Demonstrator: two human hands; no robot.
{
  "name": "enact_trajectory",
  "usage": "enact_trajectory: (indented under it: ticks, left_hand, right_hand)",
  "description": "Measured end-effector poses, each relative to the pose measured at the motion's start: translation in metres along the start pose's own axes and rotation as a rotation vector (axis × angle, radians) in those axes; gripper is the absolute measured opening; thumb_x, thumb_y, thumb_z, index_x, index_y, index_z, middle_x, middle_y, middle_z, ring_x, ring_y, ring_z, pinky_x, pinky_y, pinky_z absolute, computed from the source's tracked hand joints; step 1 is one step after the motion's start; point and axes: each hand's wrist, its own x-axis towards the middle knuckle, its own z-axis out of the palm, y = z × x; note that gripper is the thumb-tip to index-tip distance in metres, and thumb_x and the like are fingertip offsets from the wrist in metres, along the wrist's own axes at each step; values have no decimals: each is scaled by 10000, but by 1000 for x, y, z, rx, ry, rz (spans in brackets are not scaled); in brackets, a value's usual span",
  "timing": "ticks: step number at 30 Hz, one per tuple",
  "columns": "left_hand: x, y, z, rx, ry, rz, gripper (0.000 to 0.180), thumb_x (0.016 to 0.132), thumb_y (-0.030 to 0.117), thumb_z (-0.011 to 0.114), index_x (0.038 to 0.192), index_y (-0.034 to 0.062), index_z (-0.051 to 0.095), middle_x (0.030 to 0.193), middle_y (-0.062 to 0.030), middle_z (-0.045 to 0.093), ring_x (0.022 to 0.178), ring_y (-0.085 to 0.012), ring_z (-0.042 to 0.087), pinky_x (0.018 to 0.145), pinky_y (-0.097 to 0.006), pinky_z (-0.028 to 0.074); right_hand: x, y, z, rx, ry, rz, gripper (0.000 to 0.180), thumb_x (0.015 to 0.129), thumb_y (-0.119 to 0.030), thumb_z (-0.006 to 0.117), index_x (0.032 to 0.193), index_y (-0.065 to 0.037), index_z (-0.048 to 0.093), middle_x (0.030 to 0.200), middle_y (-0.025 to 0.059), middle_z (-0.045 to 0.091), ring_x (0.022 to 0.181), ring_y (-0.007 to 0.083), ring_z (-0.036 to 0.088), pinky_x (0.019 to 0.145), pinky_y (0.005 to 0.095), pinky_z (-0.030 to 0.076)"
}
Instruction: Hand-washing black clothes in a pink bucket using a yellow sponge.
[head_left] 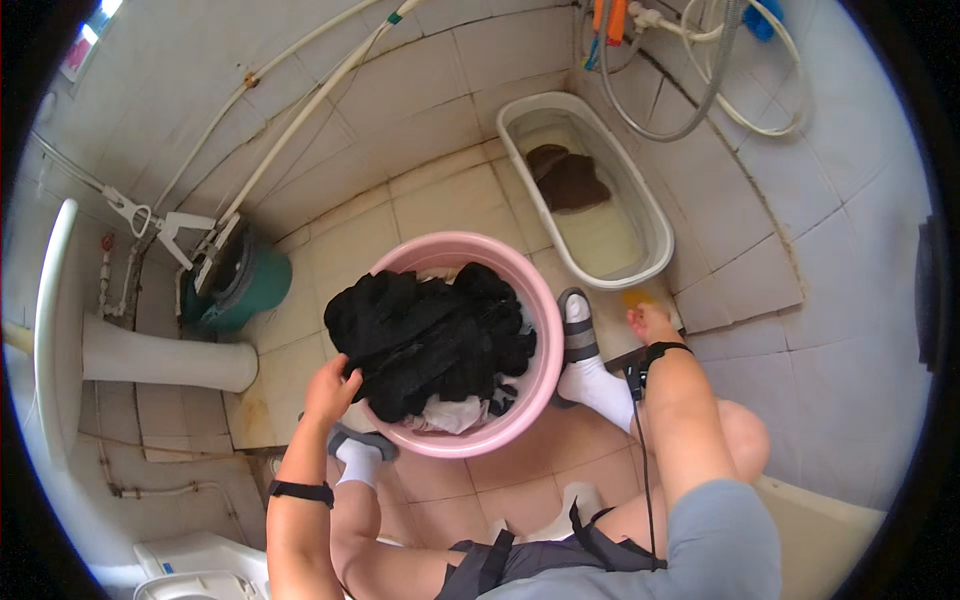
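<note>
A round pink basin (548,330) stands on the tiled floor between my feet, heaped with black laundry (430,335) over some white cloth (452,413). My left hand (330,390) grips the black laundry at the basin's near left rim. My right hand (648,322) reaches down to the floor right of the basin, fingers closed around a small yellow thing (636,297) that I cannot identify. Both wrists wear black bands.
A white oblong tub (655,225) with murky water and a dark garment (570,180) stands at the back right. A green bucket (255,285) sits at the left beside a white pedestal (165,355). Hoses (700,110) hang on the wall. My sandalled feet (578,335) flank the basin.
</note>
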Motion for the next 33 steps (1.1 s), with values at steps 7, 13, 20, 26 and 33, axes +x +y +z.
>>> enact_trajectory:
  ticks: [7, 13, 20, 26, 33]
  left_hand:
    - [-1, 4, -25, -72, 212, -63, 294, 771, 229, 582, 842, -56, 571, 710, -229, 608, 682, -341, 639, 628, -411, 483]
    - [-9, 47, -62, -594, 313, -102, 227, 815, 141, 553, 727, -55, 477, 594, -132, 570, 505, -197, 646, 438, -298, 479]
    - [-35, 79, -102, -582, 472, -19, 232, 809, 127, 561, 686, -60, 497, 606, -129, 579, 500, -195, 641, 456, -309, 520]
    - [-46, 97, -102, -654, 530, 9, 216, 804, 113, 567, 693, -66, 517, 619, -99, 569, 542, -167, 634, 460, -303, 535]
    - [-44, 87, -103, -934, 554, -103, 212, 828, 115, 561, 722, -66, 533, 649, -108, 602, 535, -197, 654, 462, -303, 542]
  right_hand:
    - [-30, 0, 18, -34, 44, 32, 302, 901, -88, 511, 1183, 8, 459, 1067, 188, 567, 896, 327, 641, 742, 416, 560]
    - [-113, -43, 70, -535, 11, -365, 266, 907, -251, 527, 1031, -24, 586, 876, 146, 642, 919, 296, 637, 736, 396, 523]
    - [-262, 47, 165, -753, -732, -584, 295, 853, -234, 659, 1057, -34, 584, 850, 97, 662, 759, 199, 648, 604, 326, 526]
    - [-313, 179, 185, -701, -750, -456, 636, 737, -204, 762, 1251, -4, 445, 996, 130, 638, 973, 254, 605, 878, 354, 450]
    - [-341, 204, 199, -995, -468, -860, 677, 684, -371, 769, 1158, -7, 450, 1078, 228, 616, 1026, 413, 581, 918, 453, 446]
